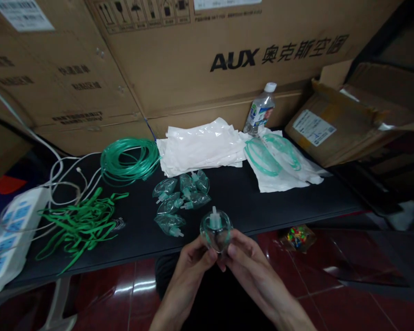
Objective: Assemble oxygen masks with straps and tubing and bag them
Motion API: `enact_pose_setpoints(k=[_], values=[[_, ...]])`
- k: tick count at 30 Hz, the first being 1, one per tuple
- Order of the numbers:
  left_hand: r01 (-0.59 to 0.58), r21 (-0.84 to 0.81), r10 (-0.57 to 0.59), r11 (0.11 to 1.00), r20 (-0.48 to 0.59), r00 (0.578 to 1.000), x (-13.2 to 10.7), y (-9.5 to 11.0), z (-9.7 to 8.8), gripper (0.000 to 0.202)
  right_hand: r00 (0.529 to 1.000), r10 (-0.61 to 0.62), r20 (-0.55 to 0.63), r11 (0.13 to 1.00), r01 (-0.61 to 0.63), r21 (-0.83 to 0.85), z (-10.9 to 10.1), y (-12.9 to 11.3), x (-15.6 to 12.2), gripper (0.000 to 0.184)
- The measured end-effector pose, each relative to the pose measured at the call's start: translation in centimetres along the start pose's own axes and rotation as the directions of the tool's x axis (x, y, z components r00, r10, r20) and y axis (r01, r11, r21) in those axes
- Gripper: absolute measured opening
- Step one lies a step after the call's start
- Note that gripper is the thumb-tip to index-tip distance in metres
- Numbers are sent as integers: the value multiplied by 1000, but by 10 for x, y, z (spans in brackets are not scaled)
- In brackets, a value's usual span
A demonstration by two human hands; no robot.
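Both my hands hold one clear green plastic mask [216,228] just in front of the black table's [262,202] near edge. My left hand [193,259] pinches its lower left rim, fingers closed. My right hand [243,255] grips its lower right rim, fingers closed too. The mask's white connector points up. Several more clear green masks [179,200] lie in a loose pile on the table just beyond my hands.
A coil of green tubing [129,161] and a heap of green straps [79,223] lie at left, beside a white power strip [7,239]. White plastic bags [200,145], bagged tubing [279,161], a water bottle [260,110] and cardboard boxes [338,115] stand behind.
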State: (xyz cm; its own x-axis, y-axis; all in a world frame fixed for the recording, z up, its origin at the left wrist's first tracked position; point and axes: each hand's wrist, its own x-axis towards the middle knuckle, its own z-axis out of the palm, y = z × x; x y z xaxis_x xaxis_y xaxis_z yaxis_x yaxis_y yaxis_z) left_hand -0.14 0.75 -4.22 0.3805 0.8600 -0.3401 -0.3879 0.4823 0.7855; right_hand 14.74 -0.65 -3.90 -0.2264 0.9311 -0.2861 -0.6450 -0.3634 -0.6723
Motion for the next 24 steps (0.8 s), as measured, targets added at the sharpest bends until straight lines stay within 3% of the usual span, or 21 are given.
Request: enact_pose_setpoints(k=[3,5,8,11,13,14,16,19,24], values=[[-10,113,16,994,-51,999,-2,-8,3,30,998,-18,-62,998,14,-59,-2,-3,1,23],[-15,234,50,972,-144,988,-5,-5,-1,36,987,-18,-161,998,8,-57,-5,-7,4,26],[-69,551,247,832,-257,934,-9,27,-22,43,960,-57,-273,997,41,-66,-12,-17,13,38],[-112,896,530,430,-149,835,-5,92,-57,26,946,-99,-310,991,67,-113,-25,-25,27,40],[-36,993,658,115,-50,751,10,137,-84,29,944,-111,-312,987,67,-149,-35,-27,37,43],[34,999,673,-25,-8,739,22,155,-97,31,944,-116,-307,984,68,-164,-40,-27,42,44],[78,991,658,-110,13,753,49,179,-124,29,949,-130,-287,982,82,-173,-47,-25,50,42],[111,975,606,-192,28,795,89,192,-154,29,953,-153,-263,983,120,-136,-53,-22,58,36],[203,949,582,-243,-25,813,118,192,-171,28,963,-151,-224,987,135,-86,-63,-16,64,32]])
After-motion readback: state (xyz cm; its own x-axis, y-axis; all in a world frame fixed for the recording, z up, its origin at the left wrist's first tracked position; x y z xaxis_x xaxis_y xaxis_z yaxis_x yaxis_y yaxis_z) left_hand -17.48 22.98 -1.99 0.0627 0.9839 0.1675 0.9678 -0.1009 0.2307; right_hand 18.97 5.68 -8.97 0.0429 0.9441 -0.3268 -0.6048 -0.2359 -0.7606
